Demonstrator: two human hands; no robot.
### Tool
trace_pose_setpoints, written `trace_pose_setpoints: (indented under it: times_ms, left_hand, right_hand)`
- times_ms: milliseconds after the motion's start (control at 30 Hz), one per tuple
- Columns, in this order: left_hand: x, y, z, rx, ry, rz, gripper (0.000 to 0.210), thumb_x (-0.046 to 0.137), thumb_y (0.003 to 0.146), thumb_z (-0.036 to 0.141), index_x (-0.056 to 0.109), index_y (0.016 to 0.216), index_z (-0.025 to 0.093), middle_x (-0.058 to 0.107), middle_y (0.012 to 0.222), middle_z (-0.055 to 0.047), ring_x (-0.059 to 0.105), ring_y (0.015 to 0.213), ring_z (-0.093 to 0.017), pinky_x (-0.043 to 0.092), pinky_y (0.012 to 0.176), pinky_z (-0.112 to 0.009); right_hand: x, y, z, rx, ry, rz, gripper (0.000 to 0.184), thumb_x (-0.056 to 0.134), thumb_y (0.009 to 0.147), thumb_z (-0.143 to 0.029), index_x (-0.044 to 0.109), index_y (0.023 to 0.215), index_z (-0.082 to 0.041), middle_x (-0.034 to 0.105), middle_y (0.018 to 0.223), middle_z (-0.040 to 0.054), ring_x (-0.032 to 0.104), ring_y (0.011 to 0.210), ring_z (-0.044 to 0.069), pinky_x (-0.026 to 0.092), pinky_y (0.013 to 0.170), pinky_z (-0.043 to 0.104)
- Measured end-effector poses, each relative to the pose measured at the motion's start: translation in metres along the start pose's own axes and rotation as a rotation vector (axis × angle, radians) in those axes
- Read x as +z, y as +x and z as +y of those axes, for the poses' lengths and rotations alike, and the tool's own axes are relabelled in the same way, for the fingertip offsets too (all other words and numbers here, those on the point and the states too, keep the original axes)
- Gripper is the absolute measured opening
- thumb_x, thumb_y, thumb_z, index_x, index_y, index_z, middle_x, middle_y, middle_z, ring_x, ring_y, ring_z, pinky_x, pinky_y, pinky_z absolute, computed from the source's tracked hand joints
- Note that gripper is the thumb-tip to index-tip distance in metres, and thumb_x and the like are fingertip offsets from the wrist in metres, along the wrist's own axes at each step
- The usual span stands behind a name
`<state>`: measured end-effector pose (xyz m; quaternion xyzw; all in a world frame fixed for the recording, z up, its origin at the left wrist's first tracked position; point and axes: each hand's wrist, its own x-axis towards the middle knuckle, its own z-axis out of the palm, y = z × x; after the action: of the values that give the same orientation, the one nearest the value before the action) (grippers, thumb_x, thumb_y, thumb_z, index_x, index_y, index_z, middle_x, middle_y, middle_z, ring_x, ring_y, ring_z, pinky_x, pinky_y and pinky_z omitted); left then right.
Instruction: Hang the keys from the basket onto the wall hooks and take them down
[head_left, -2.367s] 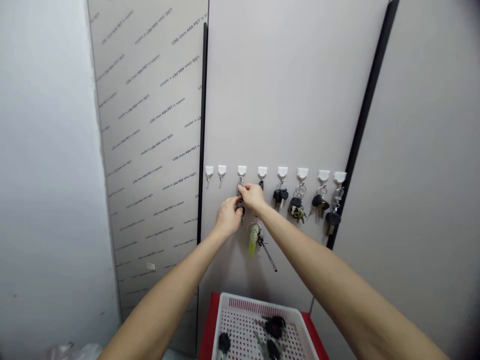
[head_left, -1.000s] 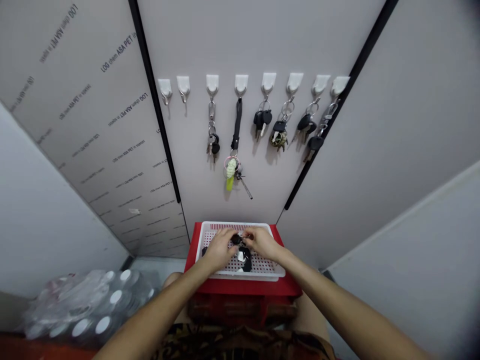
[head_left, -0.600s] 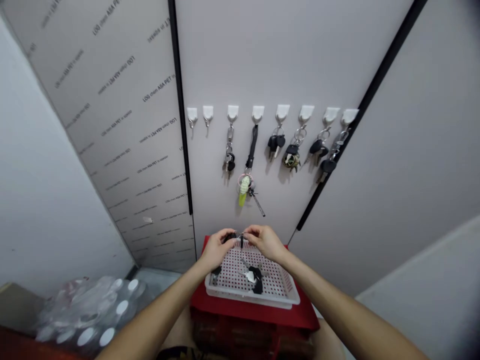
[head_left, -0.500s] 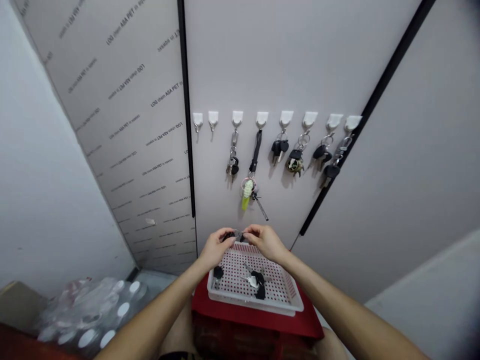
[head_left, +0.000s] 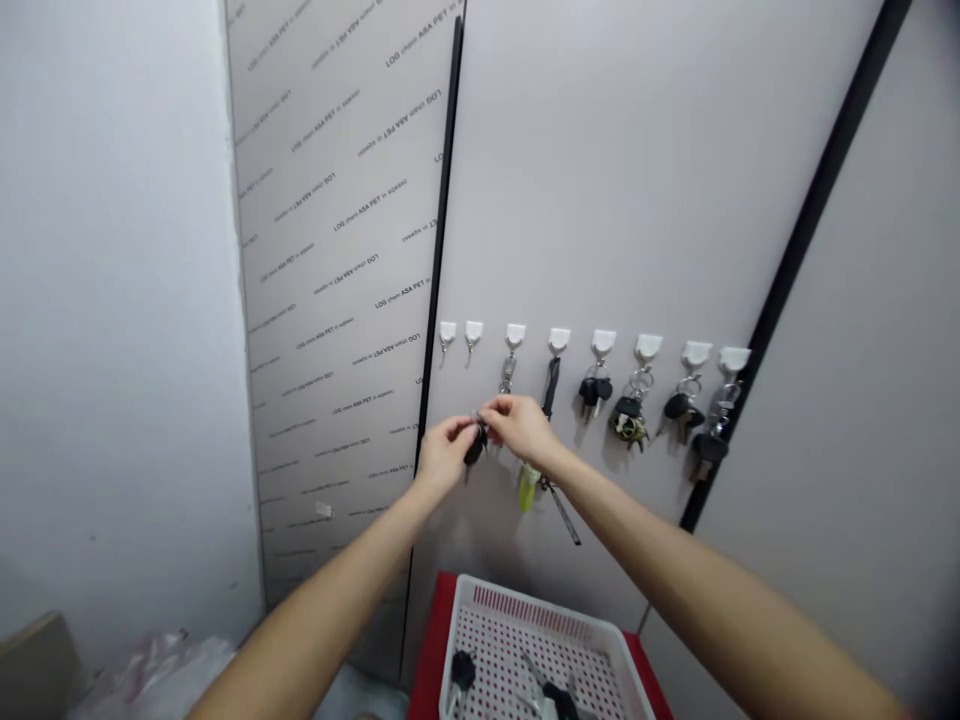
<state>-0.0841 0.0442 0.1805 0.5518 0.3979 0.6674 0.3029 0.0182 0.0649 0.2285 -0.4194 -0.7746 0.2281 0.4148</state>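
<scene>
Left hand (head_left: 444, 455) is pinching black keys (head_left: 474, 447), right hand (head_left: 523, 430) is probably gripping their ring (head_left: 475, 414); I'd be keeping its top finger-free.

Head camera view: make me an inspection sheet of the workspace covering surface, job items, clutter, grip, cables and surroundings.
Surface: white perforated basket on a red support, both cut off by the frame.
Job items: eight white hooks in a row; hanging key bunches on the four rightmost; basket keys with black heads.
Clutter: crumpled clear plastic, lower left.
Grip: left hand and right hand pinch a black-headed key bunch between them.
Cables: nothing seen.
Surroundings: printed panel, plain grey panel, white wall.
</scene>
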Motion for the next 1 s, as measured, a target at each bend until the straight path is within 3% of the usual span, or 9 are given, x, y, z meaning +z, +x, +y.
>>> trace_pose_setpoints:
  times_ms: [133, 267, 433, 567, 733, 800, 867, 1000]
  left_hand:
    - [-0.006, 0.044, 0.023, -0.014, 0.006, 0.095, 0.018, 0.047, 0.061, 0.023, 0.056, 0.07, 0.011, 0.059, 0.067, -0.003, 0.052, 0.062, -0.01, 0.041, 0.063, -0.023]
    - [-0.008, 0.074, 0.031, 0.015, 0.03, 0.167, 0.023, 0.048, 0.061, 0.022, 0.055, 0.08, 0.011, 0.059, 0.071, -0.004, 0.053, 0.063, -0.01, 0.041, 0.062, -0.024]
    - [-0.004, 0.088, 0.024, 0.066, 0.153, 0.161, 0.025, 0.048, 0.061, 0.013, 0.055, 0.084, 0.013, 0.059, 0.084, -0.005, 0.052, 0.076, -0.011, 0.038, 0.073, -0.025]
    - [-0.005, 0.085, 0.017, 0.021, 0.279, 0.13, 0.027, 0.047, 0.06, 0.01, 0.055, 0.086, 0.012, 0.058, 0.085, -0.006, 0.052, 0.077, -0.013, 0.038, 0.073, -0.026]
    - [-0.009, 0.045, -0.002, 0.092, 0.382, 0.137, 0.03, 0.046, 0.06, 0.011, 0.053, 0.089, 0.013, 0.056, 0.09, -0.006, 0.049, 0.08, -0.012, 0.037, 0.076, -0.027]
    - [-0.007, 0.015, -0.021, 0.09, 0.392, 0.055, 0.029, 0.046, 0.061, 0.013, 0.052, 0.089, 0.014, 0.055, 0.09, -0.005, 0.048, 0.081, -0.012, 0.037, 0.074, -0.026]
    - [-0.002, -0.023, -0.046, 0.028, 0.397, -0.103, 0.028, 0.045, 0.062, 0.013, 0.052, 0.089, 0.014, 0.055, 0.089, -0.004, 0.049, 0.079, -0.011, 0.038, 0.071, -0.025]
    - [0.016, -0.103, -0.091, -0.091, 0.487, -0.572, 0.025, 0.042, 0.063, 0.012, 0.054, 0.085, 0.015, 0.057, 0.083, -0.003, 0.049, 0.075, -0.011, 0.038, 0.071, -0.024]
  right_hand:
    - [-0.004, 0.037, -0.027, 0.019, 0.017, 0.095, 0.008, 0.044, 0.061, -0.017, 0.05, 0.057, -0.013, 0.046, 0.044, -0.0026, 0.042, 0.036, 0.005, 0.035, 0.034, 0.015]
    - [-0.006, 0.068, -0.039, 0.01, 0.015, 0.201, 0.007, 0.044, 0.061, -0.014, 0.051, 0.062, -0.012, 0.049, 0.046, -0.0012, 0.046, 0.038, 0.006, 0.039, 0.038, 0.018]
    - [-0.004, 0.091, -0.035, 0.018, -0.165, 0.284, 0.012, 0.044, 0.061, -0.01, 0.055, 0.066, -0.01, 0.051, 0.043, 0.0001, 0.049, 0.042, 0.008, 0.042, 0.045, 0.021]
    - [-0.003, 0.09, -0.035, 0.049, -0.253, 0.239, 0.018, 0.041, 0.062, -0.008, 0.057, 0.07, -0.009, 0.052, 0.045, 0.0022, 0.051, 0.044, 0.009, 0.042, 0.048, 0.021]
    - [-0.011, 0.051, -0.026, -0.126, -0.292, 0.221, 0.021, 0.041, 0.064, -0.012, 0.057, 0.077, -0.009, 0.056, 0.056, 0.0028, 0.053, 0.055, 0.01, 0.041, 0.057, 0.023]
    - [-0.013, 0.018, -0.008, -0.179, -0.257, 0.161, 0.021, 0.042, 0.064, -0.016, 0.056, 0.078, -0.011, 0.056, 0.058, 0.0013, 0.052, 0.057, 0.009, 0.04, 0.059, 0.022]
    - [-0.011, -0.025, 0.018, -0.175, -0.228, -0.001, 0.02, 0.043, 0.064, -0.019, 0.056, 0.077, -0.013, 0.056, 0.06, -0.0004, 0.051, 0.056, 0.008, 0.038, 0.057, 0.02]
    - [0.0, -0.118, 0.085, -0.031, -0.286, -0.498, 0.015, 0.046, 0.061, -0.017, 0.058, 0.069, -0.015, 0.056, 0.058, -0.0023, 0.047, 0.052, 0.007, 0.035, 0.052, 0.017]
